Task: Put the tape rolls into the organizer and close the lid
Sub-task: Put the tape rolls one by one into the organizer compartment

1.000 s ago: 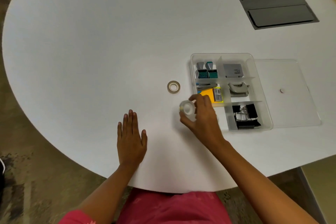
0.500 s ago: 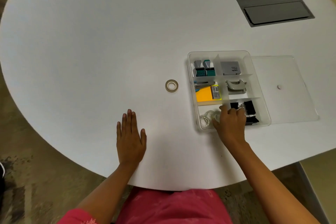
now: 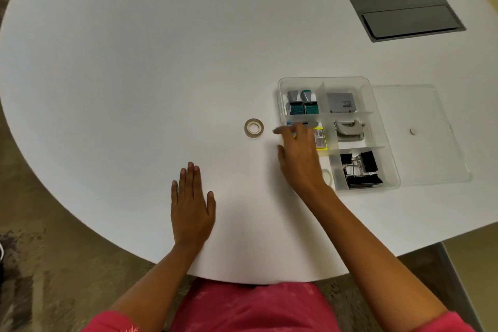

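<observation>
A beige tape roll lies flat on the white table, left of the clear plastic organizer. My right hand hovers over the organizer's left edge, empty, fingers spread and pointing left toward that roll, a short gap away. Part of a clear tape roll shows in the organizer's near-left compartment, mostly hidden behind my right wrist. The clear lid lies flat on the table to the right of the organizer. My left hand rests palm down on the table near the front edge.
The organizer's other compartments hold stamps, a grey box, a hole punch, a yellow pad and black binder clips. A grey hatch is set into the table at far right.
My right hand carried the clear tape roll into the organizer's near-left compartment, let it go, and now moves left toward the beige roll. My left hand stayed put.
</observation>
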Action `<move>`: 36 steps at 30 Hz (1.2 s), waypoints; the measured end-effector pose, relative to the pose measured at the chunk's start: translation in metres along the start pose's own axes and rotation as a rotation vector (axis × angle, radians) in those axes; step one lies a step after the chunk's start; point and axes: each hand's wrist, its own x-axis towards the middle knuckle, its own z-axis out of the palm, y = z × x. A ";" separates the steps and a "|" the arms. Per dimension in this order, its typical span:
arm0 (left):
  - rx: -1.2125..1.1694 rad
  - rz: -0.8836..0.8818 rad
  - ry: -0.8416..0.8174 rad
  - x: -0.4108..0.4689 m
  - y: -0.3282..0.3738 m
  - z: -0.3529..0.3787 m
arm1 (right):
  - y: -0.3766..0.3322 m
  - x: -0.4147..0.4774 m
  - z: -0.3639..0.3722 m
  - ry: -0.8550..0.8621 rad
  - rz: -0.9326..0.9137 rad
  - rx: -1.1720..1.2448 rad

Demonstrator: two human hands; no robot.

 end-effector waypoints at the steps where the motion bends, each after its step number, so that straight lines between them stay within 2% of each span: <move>1: -0.002 -0.001 -0.001 0.000 0.000 0.000 | -0.007 0.010 0.005 -0.025 -0.021 0.036; 5: -0.013 -0.006 -0.006 0.000 -0.001 0.001 | -0.028 0.047 0.029 -0.150 -0.097 0.109; 9: -0.008 -0.008 -0.014 0.000 -0.002 0.001 | -0.035 0.069 0.055 -0.330 -0.044 -0.058; 12: -0.004 -0.012 -0.017 0.000 -0.002 0.001 | -0.035 0.072 0.067 -0.382 -0.067 -0.152; 17: -0.004 -0.009 -0.007 0.000 -0.001 0.001 | -0.029 0.067 0.068 -0.290 -0.163 -0.185; 20: -0.006 -0.006 -0.008 0.000 -0.001 0.001 | -0.026 0.060 0.054 -0.239 -0.171 -0.076; 25: -0.010 -0.005 -0.009 0.000 -0.001 0.000 | -0.013 0.028 0.022 0.031 -0.183 0.161; 27: -0.010 -0.003 -0.009 0.000 0.000 -0.001 | -0.002 0.012 0.011 0.113 -0.143 0.231; 31: -0.017 0.004 -0.005 -0.001 0.000 -0.001 | 0.028 -0.017 0.001 0.160 -0.021 0.286; 36: -0.016 0.011 0.008 -0.001 0.001 -0.002 | 0.057 -0.040 0.002 0.074 0.201 0.409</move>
